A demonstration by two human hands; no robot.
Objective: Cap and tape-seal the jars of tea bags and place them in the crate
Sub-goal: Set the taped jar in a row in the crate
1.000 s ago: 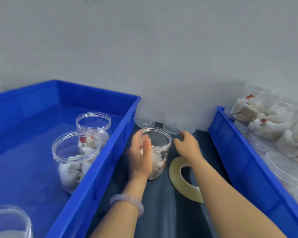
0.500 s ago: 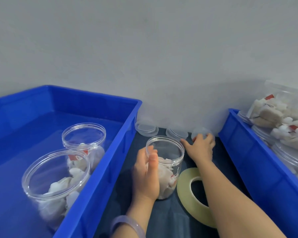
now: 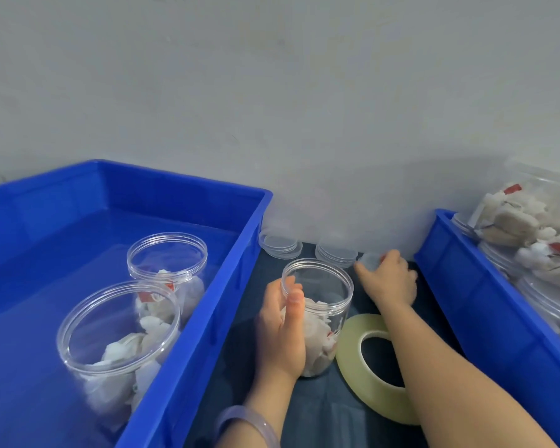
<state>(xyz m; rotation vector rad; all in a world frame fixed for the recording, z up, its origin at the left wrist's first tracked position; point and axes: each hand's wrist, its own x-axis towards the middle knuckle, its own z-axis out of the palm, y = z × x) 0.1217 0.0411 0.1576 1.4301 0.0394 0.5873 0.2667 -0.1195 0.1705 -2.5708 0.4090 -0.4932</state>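
The large blue plastic crate [image 3: 188,202] lies at the left edge of the dark table [image 3: 320,415]. Just beside it stands the clear plastic jar of tea bags [image 3: 327,321], uncapped, with our left hand [image 3: 282,331] curled round it. Our right hand [image 3: 390,281] pinches a small clear lid [image 3: 368,258] at the back edge.

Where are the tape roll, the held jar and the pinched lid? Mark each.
tape roll [image 3: 349,358], head view, left flat face.
held jar [image 3: 334,306], head view, right wall.
pinched lid [image 3: 368,260], head view, exposed rim.
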